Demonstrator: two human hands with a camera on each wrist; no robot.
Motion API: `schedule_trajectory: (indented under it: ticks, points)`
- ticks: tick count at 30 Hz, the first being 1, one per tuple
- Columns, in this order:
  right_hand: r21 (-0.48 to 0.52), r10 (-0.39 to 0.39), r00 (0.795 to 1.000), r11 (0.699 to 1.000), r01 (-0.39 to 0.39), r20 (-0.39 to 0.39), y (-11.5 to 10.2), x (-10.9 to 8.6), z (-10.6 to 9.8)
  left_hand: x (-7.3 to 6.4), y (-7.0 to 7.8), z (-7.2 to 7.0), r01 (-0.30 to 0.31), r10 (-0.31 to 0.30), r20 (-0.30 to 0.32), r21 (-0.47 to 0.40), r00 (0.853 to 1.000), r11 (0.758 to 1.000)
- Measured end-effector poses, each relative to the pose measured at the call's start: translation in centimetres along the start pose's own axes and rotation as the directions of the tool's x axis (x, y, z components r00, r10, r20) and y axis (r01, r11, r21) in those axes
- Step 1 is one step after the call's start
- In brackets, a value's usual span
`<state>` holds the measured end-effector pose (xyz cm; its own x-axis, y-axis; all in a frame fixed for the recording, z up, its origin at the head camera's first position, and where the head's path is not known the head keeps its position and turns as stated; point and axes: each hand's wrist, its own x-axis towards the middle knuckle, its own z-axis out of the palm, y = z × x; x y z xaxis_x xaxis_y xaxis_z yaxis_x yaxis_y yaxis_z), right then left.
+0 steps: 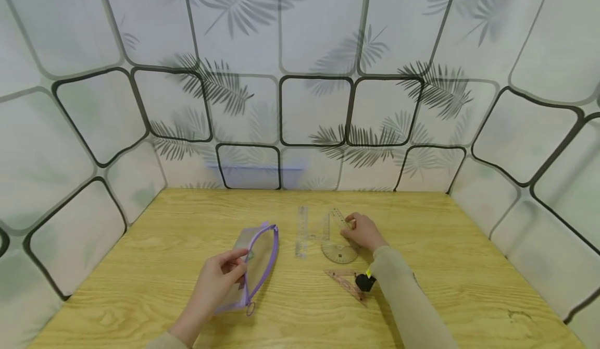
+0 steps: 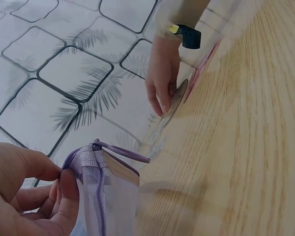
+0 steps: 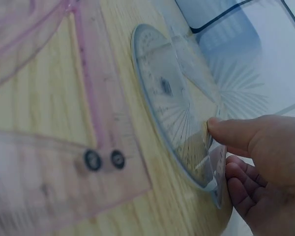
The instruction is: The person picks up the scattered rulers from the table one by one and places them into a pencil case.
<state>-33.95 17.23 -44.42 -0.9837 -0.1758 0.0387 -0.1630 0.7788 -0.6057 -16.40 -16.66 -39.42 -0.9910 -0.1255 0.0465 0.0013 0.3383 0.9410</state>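
Observation:
My left hand [image 1: 220, 278] pinches the rim of a translucent pouch [image 1: 244, 239] with purple zip edging, between thumb and fingers. The pouch's mouth gapes toward the right, and its zip end [image 2: 96, 146] shows close beside the fingertips in the left wrist view. On the right, my right hand [image 1: 366, 233] pinches the edge of a clear protractor [image 1: 339, 254], thumb on the upper face and other fingers curled below. A clear set square [image 1: 326, 228] overlaps the protractor in the head view. Nearer me lies a pink set square [image 1: 347, 285], large in the right wrist view.
A clear ruler [image 1: 301, 233] lies on the wooden table [image 1: 178, 250] between the pouch and the protractor. A black device [image 1: 364, 282] with a yellow mark sits on my right wrist. Patterned sheeting [image 1: 316, 109] walls the table at the back and both sides.

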Motion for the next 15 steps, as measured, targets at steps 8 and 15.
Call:
schedule_trajectory:
  ticks: [8, 15]
  points:
    - [0.011, 0.044, 0.999, 0.999, -0.044, 0.009, -0.77, -0.21, -0.34, 0.03, 0.06, 0.04, 0.002, -0.002, 0.003, 0.007, 1.000, 1.000]
    - [0.036, 0.059, 0.998, 0.998, -0.059, 0.000, -0.90, -0.50, -0.22, 0.09, -0.09, 0.16, -0.003, 0.003, 0.002, 0.010, 1.000, 1.000]
